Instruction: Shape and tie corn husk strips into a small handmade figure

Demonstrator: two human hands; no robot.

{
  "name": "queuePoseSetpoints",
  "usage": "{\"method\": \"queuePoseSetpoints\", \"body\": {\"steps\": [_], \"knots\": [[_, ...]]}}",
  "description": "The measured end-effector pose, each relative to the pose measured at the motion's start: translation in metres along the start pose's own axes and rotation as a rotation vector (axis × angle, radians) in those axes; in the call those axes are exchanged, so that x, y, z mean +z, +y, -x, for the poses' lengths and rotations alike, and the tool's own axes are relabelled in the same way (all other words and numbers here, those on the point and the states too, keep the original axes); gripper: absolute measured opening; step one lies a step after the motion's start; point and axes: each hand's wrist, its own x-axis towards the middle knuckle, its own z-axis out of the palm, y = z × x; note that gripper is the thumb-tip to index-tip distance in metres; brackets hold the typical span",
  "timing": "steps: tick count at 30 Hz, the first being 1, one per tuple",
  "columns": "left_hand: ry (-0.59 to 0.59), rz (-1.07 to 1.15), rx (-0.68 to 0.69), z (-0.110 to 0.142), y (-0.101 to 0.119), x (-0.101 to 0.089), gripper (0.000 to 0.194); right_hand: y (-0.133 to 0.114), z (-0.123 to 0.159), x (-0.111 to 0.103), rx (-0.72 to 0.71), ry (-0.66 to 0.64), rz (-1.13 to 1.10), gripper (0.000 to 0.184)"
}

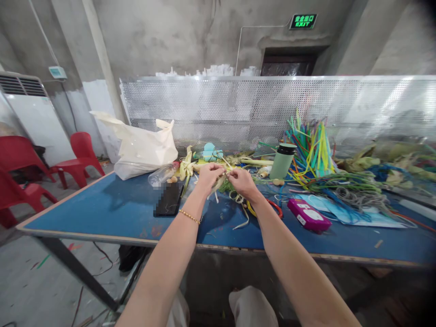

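Observation:
My left hand [209, 177] and my right hand [242, 182] meet above the middle of a blue table, a small gap between them. Both are closed in a pinch on pale, husk-like strips [219, 181], whose loose ends hang below the fingers. Exactly how the strips run between the fingertips is too small to make out. Green, stringy strands [227, 185] lie just behind and under the hands. Near my right wrist are the red and yellow handles [274, 208] of a tool, partly hidden by the forearm.
Left of my hands are a black phone [169, 200], a clear plastic bottle [162, 175] and a cream bag [145, 147]. To the right stand a green tumbler [282, 161], a purple packet [308, 215] and bundled coloured strips [311, 147]. A perforated metal screen [204, 102] rises behind the table [116, 213].

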Motion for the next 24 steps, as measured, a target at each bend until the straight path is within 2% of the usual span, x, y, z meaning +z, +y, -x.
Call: {"method": "queuePoseSetpoints", "body": {"steps": [3, 5, 15, 24], "knots": [[-0.085, 0.089, -0.044, 0.002, 0.001, 0.0, 0.011, 0.001, 0.0, 0.002, -0.003, 0.0, 0.059, 0.017], [-0.086, 0.091, -0.064, 0.002, 0.0, 0.001, 0.014, 0.002, 0.001, 0.003, -0.005, 0.016, 0.118, 0.016], [0.109, 0.038, -0.088, -0.003, -0.01, 0.004, 0.019, -0.003, 0.006, 0.004, -0.041, -0.021, 0.314, 0.015], [0.157, 0.006, -0.088, -0.004, -0.009, 0.004, 0.016, 0.0, 0.007, 0.004, -0.066, -0.003, 0.286, 0.015]]}}
